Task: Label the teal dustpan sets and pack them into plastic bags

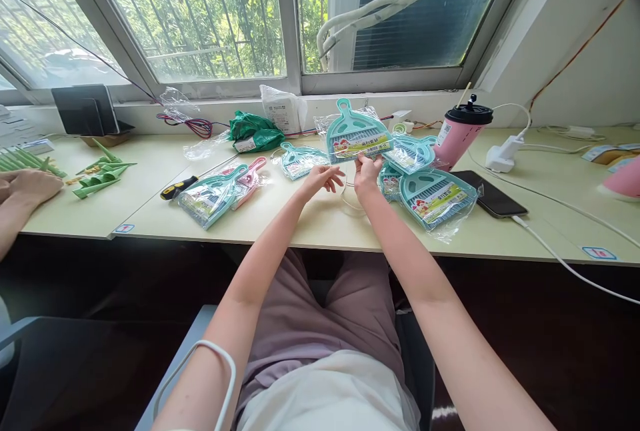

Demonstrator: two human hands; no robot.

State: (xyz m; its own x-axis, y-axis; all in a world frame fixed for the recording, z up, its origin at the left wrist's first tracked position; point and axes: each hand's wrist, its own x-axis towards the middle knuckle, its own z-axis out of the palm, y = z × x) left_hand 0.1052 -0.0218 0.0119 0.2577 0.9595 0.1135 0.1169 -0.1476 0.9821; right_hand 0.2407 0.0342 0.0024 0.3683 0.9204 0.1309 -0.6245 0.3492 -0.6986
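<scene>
My right hand [367, 170] pinches the lower edge of a teal mini dustpan-and-brush set [356, 134] in a clear plastic bag, held upright above the desk. My left hand [325, 178] hovers just left of it with fingers loosely spread, touching the bag's lower corner or close to it. More bagged teal sets [434, 196] lie piled to the right of my right hand. Another teal set [300, 160] lies left of the held one. A teal and a pink set [215, 196] lie further left.
A pink lidded cup [460, 134] and a black phone [493, 198] on a white cable sit at the right. A screwdriver [179, 186], green bag [254, 131], green plastic pieces [103, 174] and another person's hand [27, 186] are at the left. The desk [325, 224] runs under the window.
</scene>
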